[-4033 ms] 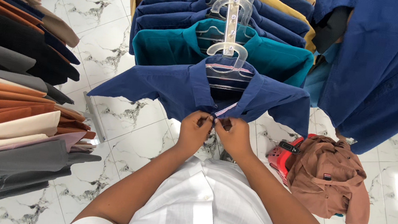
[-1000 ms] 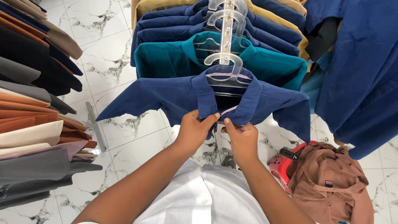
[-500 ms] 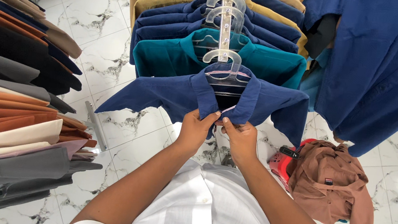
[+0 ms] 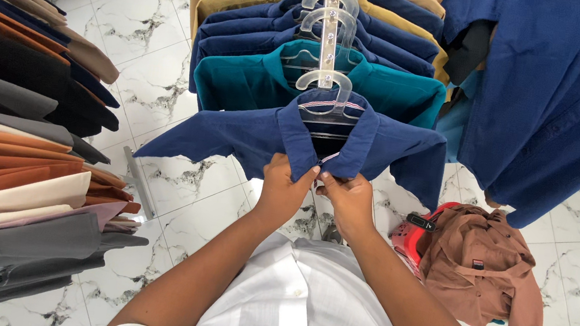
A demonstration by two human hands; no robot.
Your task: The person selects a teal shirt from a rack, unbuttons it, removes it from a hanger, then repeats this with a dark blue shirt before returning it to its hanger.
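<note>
both hands, left hand and right hand, pinch the collar front of the navy shirt, frontmost on the clear hanger; right of it, a red basket holds a brown shirt.

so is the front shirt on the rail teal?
No: the front shirt is navy blue, held at the collar by both hands; the teal shirt hangs behind it.

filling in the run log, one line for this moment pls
left hand: grips collar of navy shirt | right hand: pinches collar front | clear hanger
</note>
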